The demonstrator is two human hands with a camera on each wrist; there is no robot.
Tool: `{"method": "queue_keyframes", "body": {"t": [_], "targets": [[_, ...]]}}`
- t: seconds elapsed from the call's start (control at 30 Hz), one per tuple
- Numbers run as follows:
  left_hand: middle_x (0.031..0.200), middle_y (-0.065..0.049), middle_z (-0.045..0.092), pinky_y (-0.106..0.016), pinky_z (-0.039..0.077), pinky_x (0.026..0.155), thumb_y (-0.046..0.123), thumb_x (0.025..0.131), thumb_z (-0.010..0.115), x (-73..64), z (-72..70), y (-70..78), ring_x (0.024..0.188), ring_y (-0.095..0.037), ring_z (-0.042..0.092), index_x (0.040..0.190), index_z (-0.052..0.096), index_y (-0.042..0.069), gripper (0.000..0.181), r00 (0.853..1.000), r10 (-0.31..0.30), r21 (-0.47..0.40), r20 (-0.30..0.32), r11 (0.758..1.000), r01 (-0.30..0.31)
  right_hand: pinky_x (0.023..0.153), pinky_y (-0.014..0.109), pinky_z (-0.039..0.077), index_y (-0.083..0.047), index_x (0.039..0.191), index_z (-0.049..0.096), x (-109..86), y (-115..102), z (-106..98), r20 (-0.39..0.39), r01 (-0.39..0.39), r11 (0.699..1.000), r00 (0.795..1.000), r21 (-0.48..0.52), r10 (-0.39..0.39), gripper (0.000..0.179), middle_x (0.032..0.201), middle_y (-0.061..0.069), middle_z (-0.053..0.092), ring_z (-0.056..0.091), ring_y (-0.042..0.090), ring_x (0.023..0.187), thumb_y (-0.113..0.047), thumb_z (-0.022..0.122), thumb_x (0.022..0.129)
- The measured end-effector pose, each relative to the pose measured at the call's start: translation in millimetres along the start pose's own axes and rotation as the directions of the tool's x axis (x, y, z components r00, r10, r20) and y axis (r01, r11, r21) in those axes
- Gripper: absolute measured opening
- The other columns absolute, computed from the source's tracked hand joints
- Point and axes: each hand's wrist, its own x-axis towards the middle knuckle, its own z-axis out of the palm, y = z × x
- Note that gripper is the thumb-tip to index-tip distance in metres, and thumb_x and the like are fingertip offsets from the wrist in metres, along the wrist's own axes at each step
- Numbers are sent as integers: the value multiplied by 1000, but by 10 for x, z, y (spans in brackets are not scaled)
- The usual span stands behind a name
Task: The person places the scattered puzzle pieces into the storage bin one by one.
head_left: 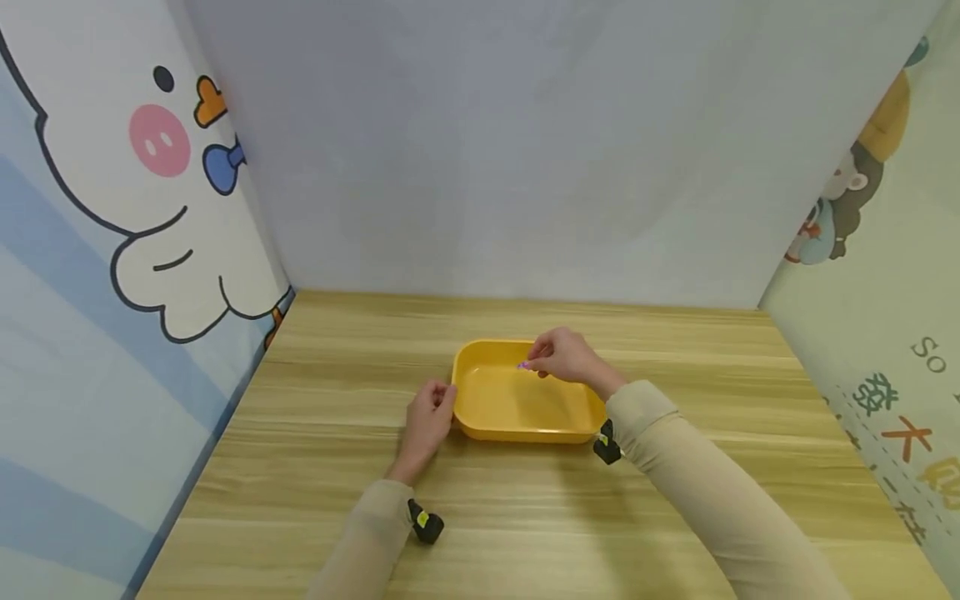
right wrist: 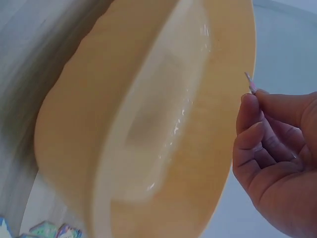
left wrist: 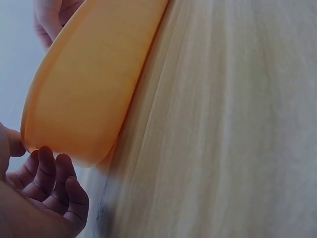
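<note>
A yellow plastic tray (head_left: 525, 435) with rounded corners sits on the wooden table. My left hand (head_left: 430, 415) holds its left end, thumb at the rim and curled fingers against the outer wall (left wrist: 74, 109). Over the tray's far side, my right hand (head_left: 564, 356) pinches a tiny purple piece (head_left: 523, 365) between thumb and index finger. Up close that piece (right wrist: 251, 84) looks slim, pinkish and pointed at its free end; I cannot tell its kind. The other fingers of the right hand (right wrist: 277, 153) are curled in. Glints of light show on the tray's glossy inside (right wrist: 163, 99).
Light wood-grain table (head_left: 360, 350) surrounds the tray. A plain pale wall (head_left: 495, 150) stands behind it, with cartoon-printed hangings on the left (head_left: 112, 375) and right (head_left: 847, 333). A black wrist camera (head_left: 426, 523) is on the left wrist, another (head_left: 607, 443) on the right.
</note>
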Motion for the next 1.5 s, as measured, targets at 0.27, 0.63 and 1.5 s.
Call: {"method": "queue_keyframes", "body": {"t": [0.27, 0.63, 1.5], "targets": [[71, -6, 54, -28, 46, 53, 22, 98, 55, -4, -13, -21, 60, -17, 53, 90, 56, 5, 19, 1000, -11, -3, 20, 1000, 11, 64, 32, 51, -1, 91, 68, 189, -99, 156, 33, -17, 999, 999, -42, 19, 11, 82, 11, 69, 67, 23, 72, -11, 69, 88], [70, -5, 54, -28, 46, 52, 20, 98, 55, 19, -45, -10, 59, -17, 52, 90, 57, 4, 18, 1000, 4, -2, 26, 1000, -4, 65, 30, 53, -1, 88, 71, 366, -207, 338, 42, -34, 993, 998, -109, 39, 8, 73, 6, 68, 67, 20, 67, -8, 72, 85], [67, -2, 54, -26, 43, 49, 17, 96, 58, 29, -43, 8, 56, -14, 50, 88, 57, 5, 15, 1000, 18, 13, 18, 1000, -18, 57, 23, 46, -6, 81, 72, 581, -150, 731, 32, -87, 987, 995, -132, 92, 10, 59, 3, 65, 60, 12, 56, -15, 77, 81]]}}
